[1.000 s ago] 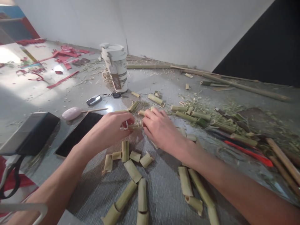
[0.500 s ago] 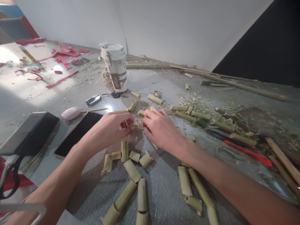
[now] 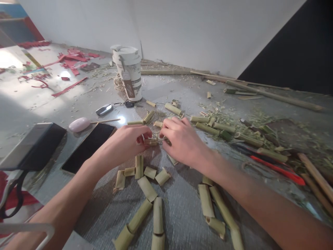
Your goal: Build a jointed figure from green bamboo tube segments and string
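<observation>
Bamboo piece [image 3: 150, 142], short and pale, lies between the two hands near the middle of the table [image 3: 182, 211]. At its left end are the fingers of the left hand [image 3: 127, 140], curled with a narrow gap between thumb and forefinger; whether they grip it or only touch it, I cannot tell. Just beyond its right end, the right hand [image 3: 180, 140] arches palm down, its fingers bent and partly covering another segment [image 3: 166, 140]; any hold there is hidden. Nearer the camera, more cut lengths [image 3: 147, 189] are laid end to end in branching lines. A dark phone [image 3: 90, 147] lies beside the left forearm, a lidded cup [image 3: 127, 74] stands behind the hands, and a red-and-black tool [image 3: 278, 170] lies to the right among green shavings [image 3: 221, 114].
</observation>
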A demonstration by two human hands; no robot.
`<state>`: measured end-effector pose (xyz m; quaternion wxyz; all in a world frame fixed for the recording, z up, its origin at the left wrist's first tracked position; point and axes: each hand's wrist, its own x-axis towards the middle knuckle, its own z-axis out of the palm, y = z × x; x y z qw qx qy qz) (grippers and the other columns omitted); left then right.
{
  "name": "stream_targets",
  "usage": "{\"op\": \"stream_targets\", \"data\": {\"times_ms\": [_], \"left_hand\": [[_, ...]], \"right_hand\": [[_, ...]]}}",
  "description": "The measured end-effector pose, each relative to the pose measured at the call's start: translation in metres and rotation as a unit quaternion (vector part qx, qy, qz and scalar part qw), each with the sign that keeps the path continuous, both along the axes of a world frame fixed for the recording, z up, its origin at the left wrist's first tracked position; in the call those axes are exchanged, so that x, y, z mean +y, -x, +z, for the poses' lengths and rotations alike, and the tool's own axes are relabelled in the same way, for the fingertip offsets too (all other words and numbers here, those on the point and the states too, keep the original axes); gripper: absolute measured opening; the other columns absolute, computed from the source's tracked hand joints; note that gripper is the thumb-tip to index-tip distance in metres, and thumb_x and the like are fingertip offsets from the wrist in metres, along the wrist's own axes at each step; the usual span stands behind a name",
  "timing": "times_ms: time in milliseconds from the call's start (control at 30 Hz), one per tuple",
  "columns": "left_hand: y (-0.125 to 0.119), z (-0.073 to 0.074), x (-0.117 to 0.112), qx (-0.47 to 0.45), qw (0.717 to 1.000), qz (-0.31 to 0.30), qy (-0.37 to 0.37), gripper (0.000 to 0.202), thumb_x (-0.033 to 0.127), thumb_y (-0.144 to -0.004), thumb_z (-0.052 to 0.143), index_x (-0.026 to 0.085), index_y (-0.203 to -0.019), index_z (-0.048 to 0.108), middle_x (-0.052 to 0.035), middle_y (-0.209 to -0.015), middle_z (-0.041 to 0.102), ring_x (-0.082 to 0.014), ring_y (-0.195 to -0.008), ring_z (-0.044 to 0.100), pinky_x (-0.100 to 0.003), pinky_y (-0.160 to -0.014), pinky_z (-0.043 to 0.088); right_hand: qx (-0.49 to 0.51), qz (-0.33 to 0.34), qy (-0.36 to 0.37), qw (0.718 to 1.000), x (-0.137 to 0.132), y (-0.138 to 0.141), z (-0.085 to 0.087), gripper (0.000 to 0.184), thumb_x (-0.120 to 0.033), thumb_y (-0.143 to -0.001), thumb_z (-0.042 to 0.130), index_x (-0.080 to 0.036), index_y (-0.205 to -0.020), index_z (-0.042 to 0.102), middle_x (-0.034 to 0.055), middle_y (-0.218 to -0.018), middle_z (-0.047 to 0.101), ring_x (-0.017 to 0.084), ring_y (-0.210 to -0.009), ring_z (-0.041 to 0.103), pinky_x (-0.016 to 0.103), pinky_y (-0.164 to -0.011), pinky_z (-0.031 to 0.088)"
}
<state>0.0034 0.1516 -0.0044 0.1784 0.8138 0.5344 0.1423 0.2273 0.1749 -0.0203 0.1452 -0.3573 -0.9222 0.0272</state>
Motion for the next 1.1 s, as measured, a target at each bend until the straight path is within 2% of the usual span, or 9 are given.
{"op": "stream_targets", "data": {"times_ms": [167, 400, 567, 667, 967, 1100], "left_hand": [[0.003, 0.003, -0.001, -0.025, 0.999, 0.02, 0.011, 0.015, 0.019, -0.086, 0.07, 0.023, -0.1, 0.073, -0.0001, -0.089, 0.075, -0.0178, -0.078, 0.069, -0.029, -0.072, 0.05], [0.01, 0.004, -0.001, -0.061, 0.997, 0.036, -0.03, 0.014, 0.029, -0.089, 0.071, 0.023, -0.102, 0.073, -0.003, -0.098, 0.078, -0.02, -0.085, 0.07, -0.033, -0.078, 0.052], [0.014, 0.004, -0.001, -0.036, 0.998, 0.039, -0.042, 0.016, 0.028, -0.089, 0.07, 0.025, -0.104, 0.073, -0.0021, -0.097, 0.077, -0.0204, -0.086, 0.071, -0.034, -0.079, 0.052], [0.015, 0.007, -0.001, -0.051, 0.997, 0.04, -0.04, 0.013, 0.029, -0.089, 0.069, 0.025, -0.101, 0.072, -0.0012, -0.096, 0.078, -0.0192, -0.083, 0.071, -0.032, -0.078, 0.053], [0.006, 0.006, -0.002, -0.083, 0.996, 0.028, -0.008, 0.016, 0.031, -0.089, 0.07, 0.022, -0.102, 0.074, -0.0035, -0.095, 0.079, -0.0193, -0.082, 0.072, -0.033, -0.079, 0.056], [0.004, 0.006, -0.002, -0.069, 0.997, 0.007, -0.016, 0.028, 0.029, -0.092, 0.068, 0.026, -0.117, 0.079, -0.0029, -0.099, 0.08, -0.019, -0.083, 0.073, -0.031, -0.078, 0.055]], "right_hand": [[-0.008, 0.0, 0.012, 1.0, 0.001, -0.002, 0.002, 0.017, -0.011, -0.1, 0.063, -0.017, -0.088, 0.074, 0.0095, -0.109, 0.071, 0.025, -0.103, 0.059, 0.041, -0.09, 0.036], [0.034, -0.007, 0.017, 0.999, 0.004, -0.002, 0.001, 0.022, -0.013, -0.103, 0.064, -0.018, -0.085, 0.073, 0.0063, -0.101, 0.069, 0.023, -0.101, 0.06, 0.039, -0.086, 0.035], [0.071, -0.015, 0.022, 0.997, 0.006, -0.004, -0.002, 0.019, -0.013, -0.103, 0.065, -0.017, -0.087, 0.074, 0.0069, -0.102, 0.068, 0.022, -0.1, 0.062, 0.038, -0.085, 0.039], [0.075, -0.015, 0.028, 0.997, 0.006, -0.004, -0.003, 0.021, -0.014, -0.104, 0.062, -0.017, -0.086, 0.074, 0.0072, -0.101, 0.068, 0.022, -0.098, 0.062, 0.038, -0.085, 0.041], [0.097, -0.014, 0.061, 0.993, 0.003, 0.0, -0.006, 0.017, -0.008, -0.095, 0.062, -0.018, -0.083, 0.068, 0.0048, -0.099, 0.068, 0.02, -0.094, 0.059, 0.038, -0.084, 0.036], [0.1, -0.009, 0.075, 0.992, 0.002, 0.001, -0.007, 0.018, -0.01, -0.097, 0.062, -0.018, -0.082, 0.067, 0.0054, -0.101, 0.068, 0.021, -0.097, 0.059, 0.038, -0.085, 0.036]]}}
